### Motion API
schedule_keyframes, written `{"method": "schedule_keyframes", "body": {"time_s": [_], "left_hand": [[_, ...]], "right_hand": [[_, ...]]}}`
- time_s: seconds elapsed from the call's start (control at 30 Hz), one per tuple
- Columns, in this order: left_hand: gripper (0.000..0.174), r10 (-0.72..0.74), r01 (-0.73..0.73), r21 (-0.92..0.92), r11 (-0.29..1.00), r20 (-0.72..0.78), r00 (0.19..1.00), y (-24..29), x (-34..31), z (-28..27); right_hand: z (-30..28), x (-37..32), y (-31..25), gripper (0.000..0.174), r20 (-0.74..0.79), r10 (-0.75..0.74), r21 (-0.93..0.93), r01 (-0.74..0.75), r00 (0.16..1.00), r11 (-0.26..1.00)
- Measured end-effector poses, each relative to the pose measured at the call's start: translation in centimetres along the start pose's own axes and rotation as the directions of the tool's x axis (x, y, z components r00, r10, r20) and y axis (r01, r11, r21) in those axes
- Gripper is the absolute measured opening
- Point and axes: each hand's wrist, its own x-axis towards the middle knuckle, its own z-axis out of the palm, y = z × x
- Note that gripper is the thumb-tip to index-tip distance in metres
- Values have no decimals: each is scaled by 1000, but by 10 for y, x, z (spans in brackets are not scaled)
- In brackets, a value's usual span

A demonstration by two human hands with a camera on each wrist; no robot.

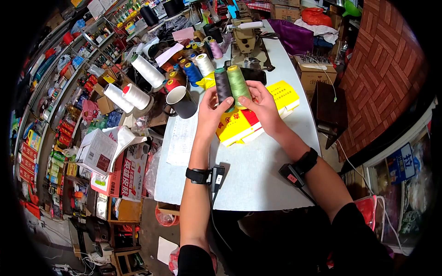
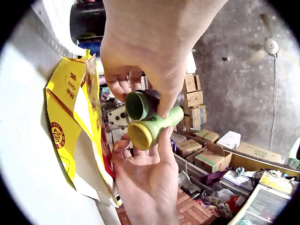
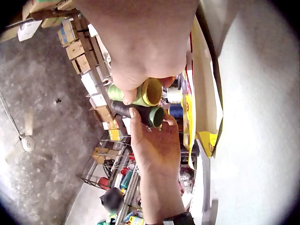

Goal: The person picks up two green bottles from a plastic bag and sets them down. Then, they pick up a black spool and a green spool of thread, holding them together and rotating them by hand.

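Side by side above the table, two thread cones are held up in both hands. The left hand (image 1: 211,112) grips the dark grey cone (image 1: 223,86), thumb across its lower part. A light green cone (image 1: 237,85) is gripped by the right hand (image 1: 266,108). In the left wrist view the dark cone's green base (image 2: 136,106) and the green cone's yellow base (image 2: 140,136) face the camera, close together. Beneath the hands lies a yellow and red package (image 1: 235,125) on the white table (image 1: 248,184).
A dark mug (image 1: 184,105) and a written sheet (image 1: 181,140) are left of the hands. Behind stand more thread cones, among them a blue one (image 1: 192,73), and a sewing machine (image 1: 245,39). Large white cones (image 1: 147,71) are at the table's left side.
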Motion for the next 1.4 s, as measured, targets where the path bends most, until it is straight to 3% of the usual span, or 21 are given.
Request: {"method": "schedule_keyframes", "body": {"time_s": [1.4], "left_hand": [[50,13,-13,35,999,15,1000,1,0,-2]], "right_hand": [[1,0,-4,52,9,-5,2,5,1000,1000]]}}
